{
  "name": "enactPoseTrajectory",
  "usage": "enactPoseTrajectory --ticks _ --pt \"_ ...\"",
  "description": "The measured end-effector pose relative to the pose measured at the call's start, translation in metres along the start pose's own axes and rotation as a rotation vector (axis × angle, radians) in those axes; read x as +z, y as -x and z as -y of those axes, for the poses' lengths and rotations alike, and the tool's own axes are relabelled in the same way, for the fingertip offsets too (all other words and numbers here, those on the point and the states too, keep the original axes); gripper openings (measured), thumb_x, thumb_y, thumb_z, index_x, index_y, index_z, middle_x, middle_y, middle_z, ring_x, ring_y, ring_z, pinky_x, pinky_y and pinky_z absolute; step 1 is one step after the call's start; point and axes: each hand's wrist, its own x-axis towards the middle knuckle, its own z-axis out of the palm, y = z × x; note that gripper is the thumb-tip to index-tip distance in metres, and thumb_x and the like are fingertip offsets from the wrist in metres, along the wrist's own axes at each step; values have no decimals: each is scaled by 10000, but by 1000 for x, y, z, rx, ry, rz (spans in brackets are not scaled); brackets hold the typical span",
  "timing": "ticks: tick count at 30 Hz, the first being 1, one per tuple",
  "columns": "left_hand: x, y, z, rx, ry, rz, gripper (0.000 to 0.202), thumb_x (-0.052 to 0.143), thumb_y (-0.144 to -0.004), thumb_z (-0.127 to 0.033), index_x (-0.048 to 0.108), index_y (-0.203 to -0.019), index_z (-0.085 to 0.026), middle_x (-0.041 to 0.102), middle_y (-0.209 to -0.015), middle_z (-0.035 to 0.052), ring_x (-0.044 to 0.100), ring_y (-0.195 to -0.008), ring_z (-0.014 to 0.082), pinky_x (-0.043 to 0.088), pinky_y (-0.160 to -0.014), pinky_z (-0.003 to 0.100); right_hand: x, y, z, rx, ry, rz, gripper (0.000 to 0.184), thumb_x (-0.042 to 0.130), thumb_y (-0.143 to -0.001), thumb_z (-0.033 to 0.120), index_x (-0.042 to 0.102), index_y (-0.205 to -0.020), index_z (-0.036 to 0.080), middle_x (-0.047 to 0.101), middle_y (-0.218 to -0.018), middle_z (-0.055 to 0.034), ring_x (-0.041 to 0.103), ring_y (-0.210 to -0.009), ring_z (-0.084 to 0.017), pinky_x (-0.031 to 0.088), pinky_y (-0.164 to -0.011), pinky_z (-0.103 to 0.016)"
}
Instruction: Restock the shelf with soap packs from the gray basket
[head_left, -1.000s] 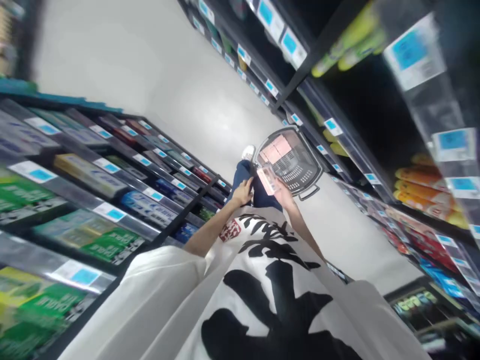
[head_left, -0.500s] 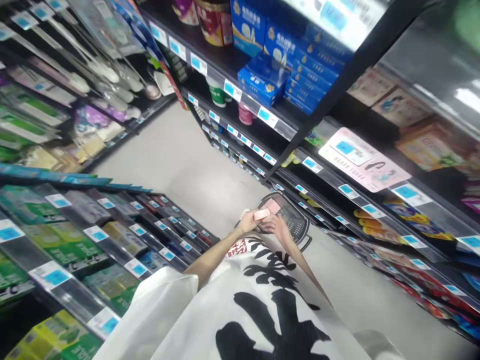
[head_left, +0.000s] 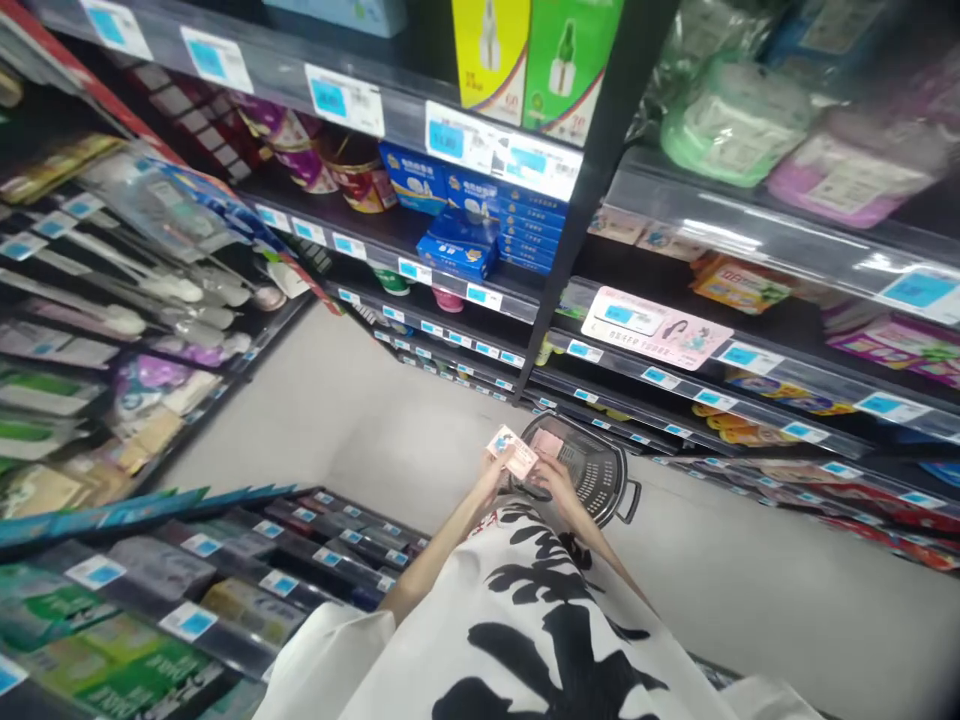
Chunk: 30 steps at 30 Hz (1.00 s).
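Note:
A small pale pink box (head_left: 513,451) with a printed picture on its face is held up between both hands. My left hand (head_left: 493,474) grips its left side, thumb on the front. At its right end, my right hand (head_left: 553,474) has its fingers closed on the edge. Just beyond and below the hands is a dark shopping basket (head_left: 600,480) with slotted sides and a handle. A pink packet (head_left: 550,442) lies inside it, partly hidden behind my right hand.
Shelves (head_left: 480,300) with blue boxes (head_left: 457,240) and price tags run ahead and to the right. A pink shelf sign (head_left: 660,328) sticks out there. Another shelf (head_left: 225,570) stands close at left, and long-handled brushes (head_left: 157,280) hang at far left. Grey floor (head_left: 300,400) lies between.
The view has tilted up, showing more of the upper shelves. The box has turned so its printed face shows, and both hands still hold it.

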Motion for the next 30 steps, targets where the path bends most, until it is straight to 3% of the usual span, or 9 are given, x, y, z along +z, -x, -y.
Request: enactPoseTrajectory --ticks 4,7,10,13,18,24,27,30 --pt "3 13 -18 28 -95 74 632 908 -612 -573 699 -990 -111 770 -971 127 723 -860 231 576 -797 315 6 11 2 -27 -78 142 574 846 -636 427 688 -1151 226 741 -1093 -70 712 -931 -239 588 -810 -367" --pt "12 26 -35 178 -298 267 559 878 -705 -494 706 -1090 -126 765 -1034 109 706 -951 234 554 -873 316 2 17 16 -201 18 216 580 886 -622 384 650 -1133 241 720 -1107 -52 693 -976 -231 573 -853 -353" --pt "29 37 -48 304 -419 415 525 798 -808 -464 664 -1202 -144 741 -1135 107 688 -1034 235 534 -939 329 -8 21 37 -359 160 209 515 901 -618 379 645 -1036 221 714 -967 -30 680 -874 -208 561 -816 -337" --pt "44 42 -56 354 -420 417 556 753 -844 -468 604 -1270 -143 718 -1186 122 676 -1079 244 529 -976 360 -18 29 67 -545 374 115 403 871 -685 398 693 -989 202 700 -917 -35 650 -806 -190 544 -749 -317" --pt "46 39 -64 512 -468 446 478 656 -928 -425 569 -1333 -187 631 -1345 130 609 -1217 240 496 -1060 394 -30 40 157 -997 703 -210 299 842 -768 427 747 -963 221 699 -933 -62 642 -822 -205 539 -709 -326" --pt "8 45 -49 416 -560 470 347 566 -977 -479 652 -1162 -198 710 -1145 93 663 -1056 220 536 -942 363 -38 9 290 -1447 775 -602 246 742 -868 400 750 -1042 226 732 -1013 -92 690 -949 -250 587 -850 -391" --pt "-15 52 -34 398 -649 489 345 550 -982 -495 662 -1124 -200 727 -1110 88 678 -1029 222 532 -908 351 -33 -13 339 -1523 895 -632 270 665 -920 361 742 -1133 215 730 -1119 -112 693 -1039 -254 582 -918 -386" --pt "-34 57 -23 391 -726 526 346 519 -994 -491 668 -1121 -206 739 -1096 89 687 -1025 221 527 -877 335 -18 -32 374 -1390 1073 -626 343 659 -935 375 730 -1216 192 722 -1211 -128 687 -1119 -279 554 -1005 -398"
